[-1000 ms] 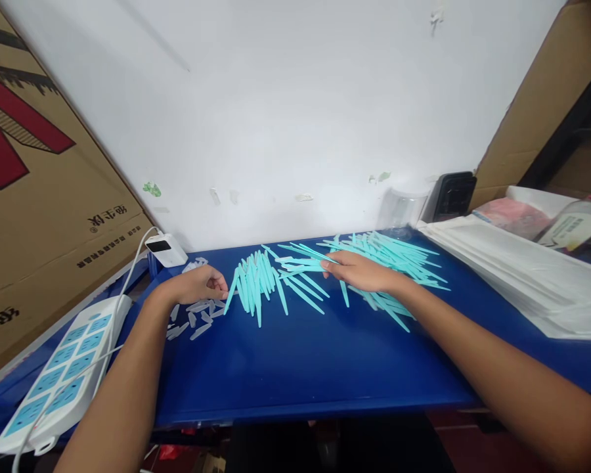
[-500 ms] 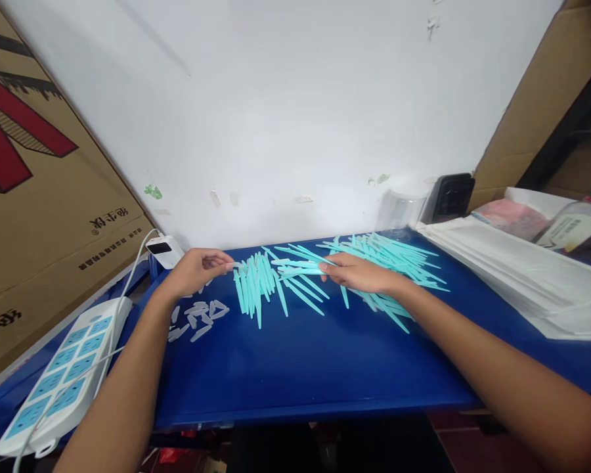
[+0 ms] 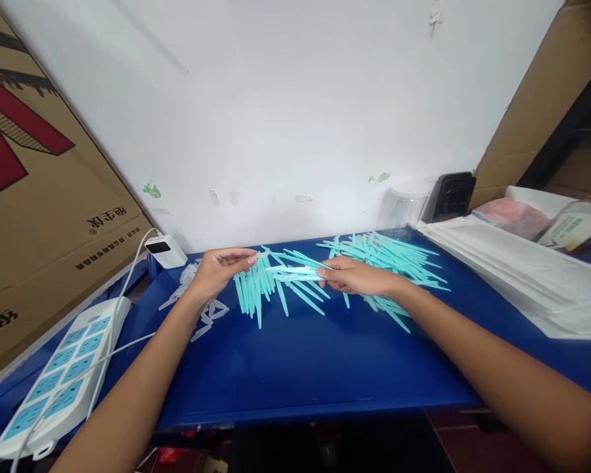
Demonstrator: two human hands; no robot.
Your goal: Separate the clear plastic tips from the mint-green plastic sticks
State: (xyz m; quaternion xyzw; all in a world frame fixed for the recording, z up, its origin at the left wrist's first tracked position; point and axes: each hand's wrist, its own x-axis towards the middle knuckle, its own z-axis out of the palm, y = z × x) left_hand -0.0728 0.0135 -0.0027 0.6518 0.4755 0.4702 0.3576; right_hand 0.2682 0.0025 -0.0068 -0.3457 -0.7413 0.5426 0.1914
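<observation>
My left hand (image 3: pixel 222 268) is closed in a pinch on a small clear plastic cap (image 3: pixel 262 255), above the left group of turquoise sticks (image 3: pixel 250 292). Several slim, tapered turquoise sticks (image 3: pixel 295 274) are gripped by my right hand (image 3: pixel 350 274), their ends pointing left toward the cap. Cap and stick ends look close but apart. Behind and beyond my right hand spreads a larger pile of turquoise sticks (image 3: pixel 398 256). Loose clear caps (image 3: pixel 211 315) lie left of the left group, partly hidden by my left forearm.
A blue table (image 3: pixel 315 374) stands against a white wall. On the left are a power strip (image 3: pixel 64 381) with cables, a white device with a dark display (image 3: pixel 166 251) and a large carton (image 3: pixel 54 197). White sheets (image 3: pixel 512 276), a clear container (image 3: pixel 406 209) and a black object (image 3: pixel 453 197) are at right.
My left hand has moved right with the clear cap, closer to the sticks in my right hand. More loose caps show behind it. My right hand has hardly moved.
</observation>
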